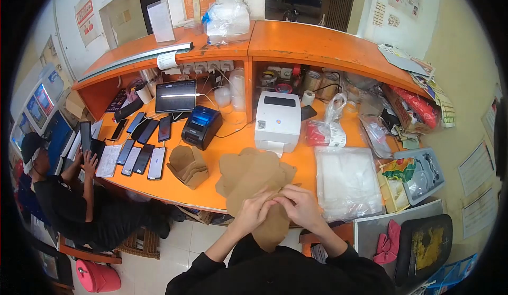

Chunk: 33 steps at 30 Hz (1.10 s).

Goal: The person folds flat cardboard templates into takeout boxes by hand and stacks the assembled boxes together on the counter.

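Flat brown cardboard pieces [246, 171] lie in a loose pile at the front edge of the orange desk. One piece [271, 230] hangs over the edge, close to my body. My left hand [255, 208] has its fingers closed on this cardboard. Beside it, my right hand [297, 204] pinches the same cardboard, and the fingertips of both hands nearly meet. Folded brown boxes [188, 168], nested together, stand left of the pile. Behind the pile is a white label printer [277, 120].
Several phones [143, 157], a tablet [175, 96] and a black printer [201, 127] occupy the left side. Clear plastic bags [348, 181] and a grey tray [423, 173] lie right. A seated person [63, 200] is at far left; a black chair [423, 245] stands right.
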Each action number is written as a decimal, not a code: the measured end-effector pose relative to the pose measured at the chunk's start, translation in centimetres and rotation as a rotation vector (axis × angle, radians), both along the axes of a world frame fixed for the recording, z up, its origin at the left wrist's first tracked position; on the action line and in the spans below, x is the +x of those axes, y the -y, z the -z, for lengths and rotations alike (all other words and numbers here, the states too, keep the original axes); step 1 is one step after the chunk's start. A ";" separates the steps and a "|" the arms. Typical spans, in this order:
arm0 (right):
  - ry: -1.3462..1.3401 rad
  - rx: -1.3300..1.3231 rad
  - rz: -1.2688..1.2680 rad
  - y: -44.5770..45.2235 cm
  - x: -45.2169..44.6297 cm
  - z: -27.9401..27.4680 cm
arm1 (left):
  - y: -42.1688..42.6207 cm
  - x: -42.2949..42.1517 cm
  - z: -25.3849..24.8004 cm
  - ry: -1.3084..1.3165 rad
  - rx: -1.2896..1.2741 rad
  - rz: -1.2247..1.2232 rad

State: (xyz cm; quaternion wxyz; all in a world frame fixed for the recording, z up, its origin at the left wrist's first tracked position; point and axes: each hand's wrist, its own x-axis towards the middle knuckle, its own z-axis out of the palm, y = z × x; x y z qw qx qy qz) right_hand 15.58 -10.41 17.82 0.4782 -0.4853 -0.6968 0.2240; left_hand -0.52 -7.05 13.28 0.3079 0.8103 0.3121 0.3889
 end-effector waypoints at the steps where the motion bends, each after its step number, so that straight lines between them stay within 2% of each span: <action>1: 0.008 0.074 0.080 -0.1 -0.6 -0.1 | 0.0 0.1 0.0 0.031 0.019 -0.063; 3: 0.016 0.193 0.245 0.0 -0.7 -0.6 | 0.2 0.3 -0.3 0.088 0.050 -0.191; 5: 0.012 0.303 0.412 -0.7 0.3 -2.2 | 0.1 -0.4 1.0 0.146 -0.127 -0.385; 6: 0.004 0.236 0.343 -0.6 0.8 -1.7 | -0.1 -0.7 1.3 0.173 -0.209 -0.480; 8: -0.009 0.098 0.204 0.4 1.8 0.8 | -0.2 -0.5 0.6 0.426 -0.178 -0.545; 10: -0.253 -0.378 0.010 1.7 2.2 4.3 | -0.7 0.4 0.3 0.714 -0.082 -0.558; 11: -0.371 -0.608 -0.090 1.9 2.3 5.3 | -0.7 -0.1 1.2 0.636 -0.172 -0.511; 14: -0.339 -0.431 0.058 1.9 1.5 5.8 | -0.8 0.8 -0.9 0.364 0.322 -0.663; 15: -0.284 -0.347 0.027 1.7 1.3 5.4 | -0.8 0.4 0.7 0.222 0.410 -0.530; 18: -0.112 -0.170 -0.054 1.1 1.4 2.4 | 0.8 0.0 -1.7 -0.431 0.333 -0.173; 19: -0.060 -0.156 -0.075 1.0 1.4 1.6 | 0.8 0.3 -1.9 -0.400 0.339 -0.166; 22: -0.004 -0.153 -0.095 1.0 1.4 0.1 | 0.3 0.8 0.1 -0.063 0.223 -0.039; 25: -0.098 -0.122 -0.007 1.0 0.9 0.1 | 0.0 0.1 1.1 -0.167 0.211 0.013; 26: -0.145 -0.103 0.038 0.9 0.8 0.1 | 0.0 0.1 1.0 -0.115 0.243 -0.001; 28: -0.042 -0.002 0.033 0.6 0.5 -0.5 | -0.1 0.5 0.0 -0.010 0.309 -0.022; 31: 0.222 0.171 -0.054 -0.1 1.5 -0.7 | -0.1 -0.2 -1.1 -0.211 0.307 -0.003; 33: 0.354 0.264 -0.125 -0.5 2.1 -0.9 | -0.3 -0.5 -1.5 -0.173 0.326 0.055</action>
